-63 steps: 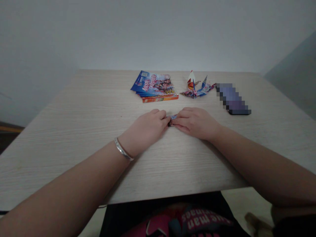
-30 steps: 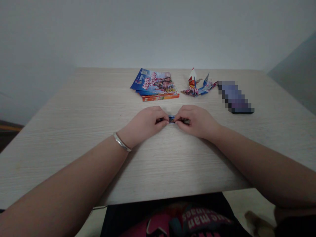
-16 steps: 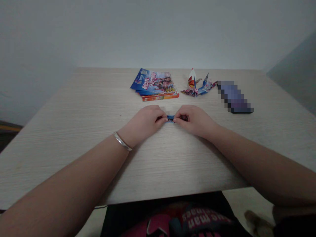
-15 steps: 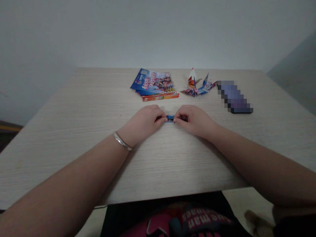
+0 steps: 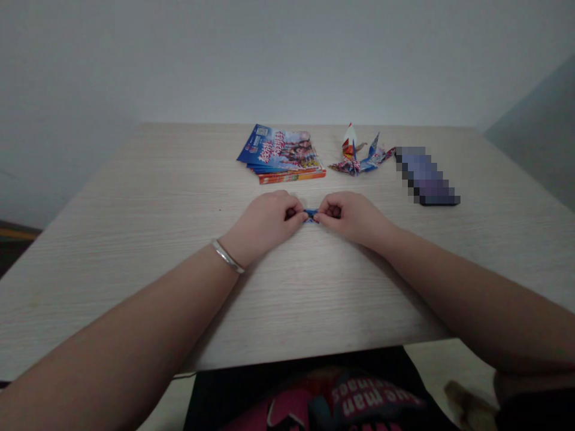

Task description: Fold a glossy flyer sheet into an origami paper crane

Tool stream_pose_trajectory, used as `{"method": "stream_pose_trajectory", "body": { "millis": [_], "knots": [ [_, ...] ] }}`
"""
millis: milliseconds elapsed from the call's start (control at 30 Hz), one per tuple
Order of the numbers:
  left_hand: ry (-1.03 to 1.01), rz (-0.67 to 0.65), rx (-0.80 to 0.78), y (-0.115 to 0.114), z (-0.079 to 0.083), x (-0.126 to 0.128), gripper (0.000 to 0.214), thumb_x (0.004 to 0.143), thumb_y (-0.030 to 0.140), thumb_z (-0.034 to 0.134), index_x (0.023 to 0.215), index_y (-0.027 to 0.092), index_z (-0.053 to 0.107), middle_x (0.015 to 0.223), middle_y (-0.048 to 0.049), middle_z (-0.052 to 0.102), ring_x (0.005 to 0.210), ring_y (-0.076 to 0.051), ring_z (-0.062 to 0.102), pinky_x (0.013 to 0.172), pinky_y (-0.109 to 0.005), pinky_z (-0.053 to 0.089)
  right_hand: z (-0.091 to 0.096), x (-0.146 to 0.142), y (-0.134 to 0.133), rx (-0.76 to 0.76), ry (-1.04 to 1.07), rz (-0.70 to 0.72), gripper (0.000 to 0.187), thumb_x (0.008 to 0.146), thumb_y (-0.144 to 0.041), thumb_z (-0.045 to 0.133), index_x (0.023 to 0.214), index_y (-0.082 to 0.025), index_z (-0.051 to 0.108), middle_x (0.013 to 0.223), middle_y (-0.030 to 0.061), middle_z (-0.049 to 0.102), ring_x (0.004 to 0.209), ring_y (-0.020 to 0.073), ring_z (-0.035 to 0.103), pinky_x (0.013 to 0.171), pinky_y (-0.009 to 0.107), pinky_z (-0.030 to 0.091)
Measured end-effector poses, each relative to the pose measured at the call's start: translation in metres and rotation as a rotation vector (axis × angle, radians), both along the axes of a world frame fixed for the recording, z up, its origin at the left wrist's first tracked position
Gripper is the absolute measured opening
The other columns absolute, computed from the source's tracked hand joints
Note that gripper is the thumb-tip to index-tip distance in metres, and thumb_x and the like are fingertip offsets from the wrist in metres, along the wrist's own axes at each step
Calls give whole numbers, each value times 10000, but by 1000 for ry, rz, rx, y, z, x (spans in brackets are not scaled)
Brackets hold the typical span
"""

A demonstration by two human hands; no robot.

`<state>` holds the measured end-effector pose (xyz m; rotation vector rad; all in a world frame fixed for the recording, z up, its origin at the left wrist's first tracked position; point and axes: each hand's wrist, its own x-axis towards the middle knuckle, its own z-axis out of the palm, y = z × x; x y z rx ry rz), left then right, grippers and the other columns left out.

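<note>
Both hands meet at the middle of the pale wooden table [image 5: 135, 197]. My left hand [image 5: 265, 222], with a silver bangle on its wrist, pinches one end of a small folded blue printed paper [image 5: 310, 214]. My right hand [image 5: 350, 216] pinches the other end with curled fingers. Only a short strip of the paper shows between the fingertips; the rest is hidden inside the hands. The paper lies low on the table surface.
A stack of blue and orange printed sheets [image 5: 281, 154] lies beyond the hands. To its right stands a folded paper crane [image 5: 357, 157], and a dark phone-like slab [image 5: 426, 178] lies further right. The table's near edge is close to my lap.
The hands have drawn slightly apart since two seconds ago, exposing a short blue strip of paper between them. Over the last half second they barely move.
</note>
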<state>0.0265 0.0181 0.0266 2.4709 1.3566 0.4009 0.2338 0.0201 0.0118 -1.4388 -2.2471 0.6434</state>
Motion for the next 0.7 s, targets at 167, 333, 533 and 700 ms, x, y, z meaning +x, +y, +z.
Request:
{"method": "stream_pose_trajectory", "body": {
  "millis": [167, 333, 533, 700],
  "knots": [
    [70, 26, 75, -1, -1, 4, 227, 932, 304, 598, 818, 144, 713, 789, -55, 648, 713, -186, 568, 657, -314, 388, 0, 2, -2, 0, 34, 1, 85, 839, -261, 682, 803, -184, 681, 691, -12, 660, 625, 128, 573, 578, 257, 357],
    [64, 17, 65, -2, -4, 3, 207, 925, 305, 611, 813, 155, 701, 784, -46, 640, 710, -188, 562, 649, -317, 372, 3, 9, -6, 165, -54, 102, 48, 838, -233, 702, 843, -196, 731, 778, 15, 714, 736, 164, 627, 679, 279, 416],
    [20, 24, 39, -3, -8, 3, 173, 912, 275, 616, 809, 155, 683, 770, -35, 630, 696, -176, 543, 649, -312, 363, 5, 9, -8, 263, -159, 155, 123, 877, -254, 674, 885, -210, 789, 854, 43, 766, 812, 204, 677, 742, 309, 450],
    [-49, 3, -3, -3, -8, 1, 125, 898, 236, 600, 874, 162, 698, 794, -27, 648, 696, -164, 550, 648, -295, 370, 4, 8, -7, 319, -216, 191, 176, 908, -269, 652, 925, -200, 813, 891, 61, 779, 839, 214, 697, 760, 317, 464]
  ]
}}
